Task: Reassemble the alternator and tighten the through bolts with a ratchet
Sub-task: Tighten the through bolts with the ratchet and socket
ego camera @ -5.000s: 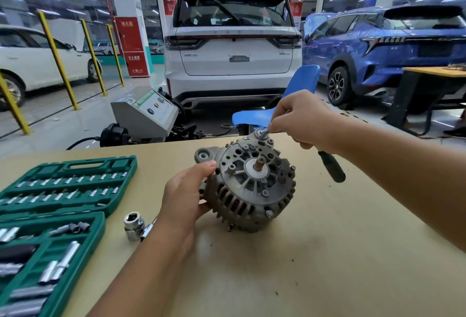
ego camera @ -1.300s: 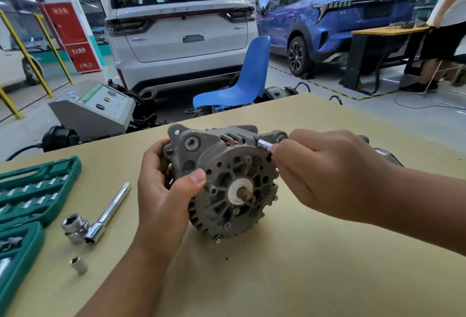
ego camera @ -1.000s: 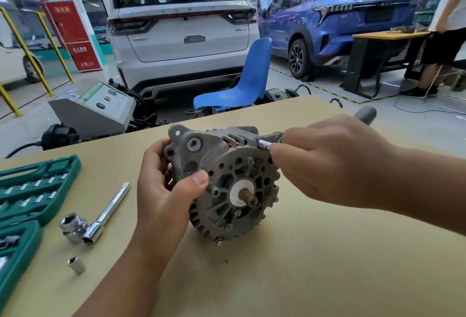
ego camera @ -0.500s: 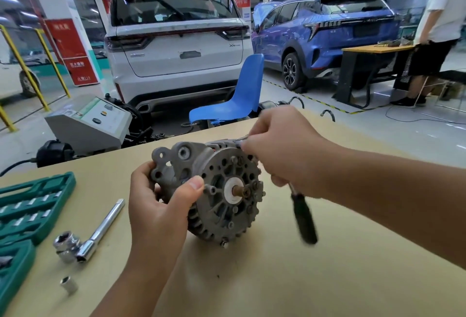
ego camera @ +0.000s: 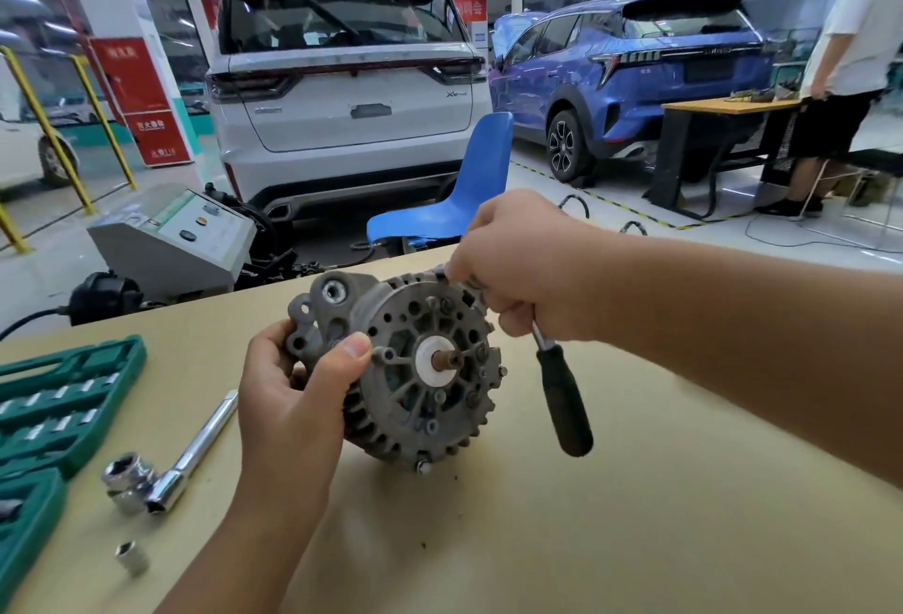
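Tightening a through bolt: the left hand grips the alternator on the table; right hand fingers curl round the ratchet, handle hanging below. Next, swing it.

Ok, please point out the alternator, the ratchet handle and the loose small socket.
alternator [ego camera: 430, 398], head view, front housing face.
ratchet handle [ego camera: 567, 403], head view, middle of black grip.
small socket [ego camera: 132, 558], head view, its side wall.

The left hand grips the alternator at nine o'clock; the right hand holds the ratchet at one o'clock (black handle hanging down) above the table.
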Demonstrator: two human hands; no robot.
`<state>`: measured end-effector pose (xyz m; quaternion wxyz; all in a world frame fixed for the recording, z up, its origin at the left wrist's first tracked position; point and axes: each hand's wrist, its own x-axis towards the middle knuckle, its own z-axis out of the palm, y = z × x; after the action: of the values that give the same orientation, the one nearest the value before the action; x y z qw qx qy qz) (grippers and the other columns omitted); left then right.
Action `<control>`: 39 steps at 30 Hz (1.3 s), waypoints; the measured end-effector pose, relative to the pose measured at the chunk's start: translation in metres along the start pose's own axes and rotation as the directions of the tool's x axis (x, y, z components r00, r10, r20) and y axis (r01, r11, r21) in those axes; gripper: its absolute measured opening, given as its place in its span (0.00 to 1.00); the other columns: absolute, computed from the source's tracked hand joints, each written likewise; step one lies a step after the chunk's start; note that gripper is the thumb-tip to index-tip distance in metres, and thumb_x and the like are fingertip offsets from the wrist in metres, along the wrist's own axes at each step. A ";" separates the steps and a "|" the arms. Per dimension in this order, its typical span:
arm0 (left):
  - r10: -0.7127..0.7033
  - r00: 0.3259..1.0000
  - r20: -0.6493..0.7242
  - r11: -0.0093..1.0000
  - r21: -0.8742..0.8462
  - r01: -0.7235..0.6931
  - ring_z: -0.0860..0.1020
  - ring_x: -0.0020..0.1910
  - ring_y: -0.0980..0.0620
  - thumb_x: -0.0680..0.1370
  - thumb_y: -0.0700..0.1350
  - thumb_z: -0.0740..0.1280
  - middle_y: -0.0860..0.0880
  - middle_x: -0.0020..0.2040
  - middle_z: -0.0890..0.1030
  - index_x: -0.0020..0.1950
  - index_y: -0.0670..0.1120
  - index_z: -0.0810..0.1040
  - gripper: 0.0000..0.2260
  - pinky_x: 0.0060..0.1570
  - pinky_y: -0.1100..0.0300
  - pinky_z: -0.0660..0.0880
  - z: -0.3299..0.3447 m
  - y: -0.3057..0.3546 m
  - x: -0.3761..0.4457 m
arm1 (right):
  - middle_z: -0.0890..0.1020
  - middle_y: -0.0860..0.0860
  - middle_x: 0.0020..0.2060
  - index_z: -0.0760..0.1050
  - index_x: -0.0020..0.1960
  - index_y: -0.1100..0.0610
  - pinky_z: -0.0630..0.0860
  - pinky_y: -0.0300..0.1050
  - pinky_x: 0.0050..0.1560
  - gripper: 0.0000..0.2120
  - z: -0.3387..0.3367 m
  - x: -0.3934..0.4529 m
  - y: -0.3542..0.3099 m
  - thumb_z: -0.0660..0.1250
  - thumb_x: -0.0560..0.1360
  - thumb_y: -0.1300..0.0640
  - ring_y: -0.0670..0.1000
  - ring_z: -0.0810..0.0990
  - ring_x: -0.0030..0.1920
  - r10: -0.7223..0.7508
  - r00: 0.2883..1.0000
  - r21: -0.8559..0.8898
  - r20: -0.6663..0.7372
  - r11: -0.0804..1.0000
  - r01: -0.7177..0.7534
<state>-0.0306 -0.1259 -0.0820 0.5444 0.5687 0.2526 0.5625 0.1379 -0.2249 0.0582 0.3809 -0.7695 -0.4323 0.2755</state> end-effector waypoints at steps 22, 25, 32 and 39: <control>0.005 0.997 0.073 0.999 0.053 -0.009 0.86 0.49 0.49 0.65 0.59 0.74 0.51 0.52 0.87 0.57 0.61 0.81 0.20 0.40 0.58 0.83 -0.002 0.003 0.002 | 0.74 0.45 0.30 0.74 0.40 0.52 0.69 0.44 0.29 0.10 -0.018 -0.007 0.013 0.70 0.78 0.52 0.49 0.73 0.30 -0.582 0.813 -0.730 0.028 0.544 0.414; -0.063 0.989 0.136 0.997 0.062 0.055 0.87 0.51 0.45 0.68 0.60 0.72 0.46 0.53 0.87 0.57 0.57 0.84 0.19 0.42 0.54 0.83 -0.007 0.008 0.012 | 0.73 0.42 0.29 0.76 0.39 0.50 0.73 0.43 0.31 0.09 -0.029 -0.011 0.023 0.73 0.75 0.52 0.45 0.74 0.31 -0.691 0.721 -0.706 -0.056 0.538 0.461; -0.199 0.971 0.136 0.961 0.220 0.166 0.86 0.53 0.46 0.73 0.68 0.65 0.48 0.53 0.88 0.56 0.54 0.86 0.23 0.56 0.44 0.78 -0.022 0.001 0.035 | 0.75 0.42 0.28 0.80 0.40 0.47 0.67 0.36 0.31 0.07 0.002 -0.007 0.104 0.76 0.74 0.53 0.43 0.74 0.30 -0.532 0.840 -0.526 -0.110 0.748 0.405; -0.362 0.926 0.106 0.902 0.290 0.320 0.86 0.49 0.48 0.73 0.75 0.61 0.48 0.50 0.88 0.55 0.58 0.87 0.27 0.52 0.44 0.80 -0.042 -0.007 0.045 | 0.75 0.45 0.25 0.82 0.41 0.53 0.67 0.34 0.29 0.07 0.026 0.001 0.137 0.78 0.70 0.62 0.46 0.73 0.30 -0.605 0.765 -0.430 -0.219 0.764 0.481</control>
<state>-0.0555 -0.0693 -0.0810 0.5709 0.6264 0.3783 0.3723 0.1815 -0.2613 -0.0690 0.3719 -0.6985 -0.6073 -0.0696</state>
